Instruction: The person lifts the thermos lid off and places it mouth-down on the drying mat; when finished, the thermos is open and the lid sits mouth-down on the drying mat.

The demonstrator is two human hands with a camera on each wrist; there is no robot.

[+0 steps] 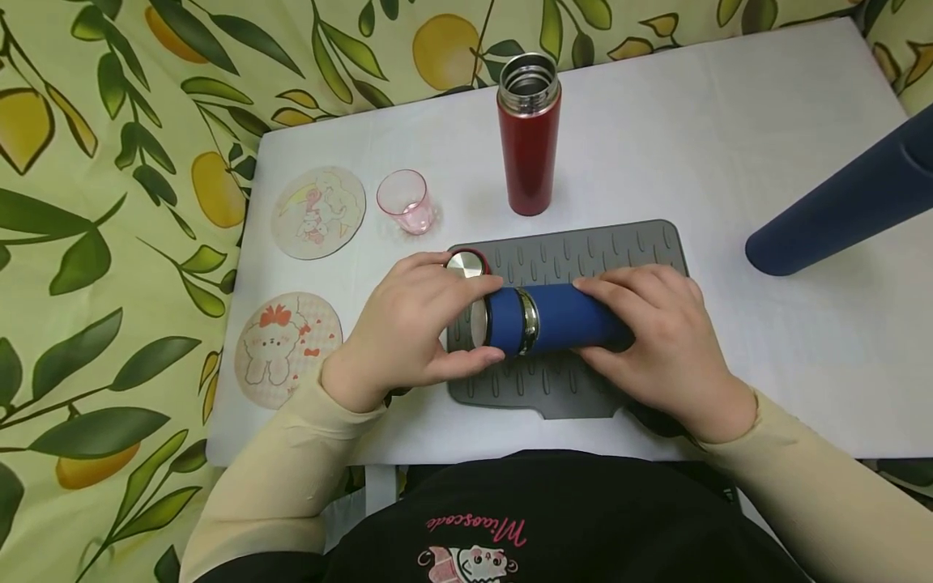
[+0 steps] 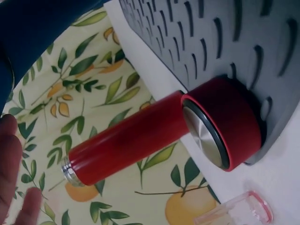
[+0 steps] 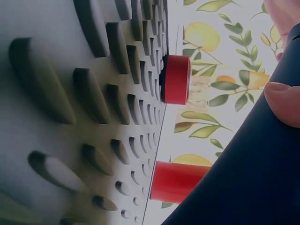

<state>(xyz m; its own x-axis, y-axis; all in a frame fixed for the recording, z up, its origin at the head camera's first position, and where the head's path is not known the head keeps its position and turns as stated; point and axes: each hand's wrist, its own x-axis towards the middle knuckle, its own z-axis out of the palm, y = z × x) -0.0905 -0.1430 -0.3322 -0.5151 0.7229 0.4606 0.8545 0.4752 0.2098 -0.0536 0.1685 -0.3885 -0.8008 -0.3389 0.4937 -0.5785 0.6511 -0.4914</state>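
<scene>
Two grips above the grey mat [image 1: 510, 387]: your right hand [image 1: 659, 340] holds the blue bottle [image 1: 568, 320] by its body, your left hand [image 1: 408, 324] pinches its capped end. Steady the body and pinch evenly, clear of the red cap [image 1: 465, 263].

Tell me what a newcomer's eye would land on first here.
Likely the blue flask, gripped by the left hand and right hand over the grey mat. Next, the red flask, standing open beyond the mat, with a red cap at the mat's far left corner. Then the bold fruit-print cloth behind the table.
</scene>
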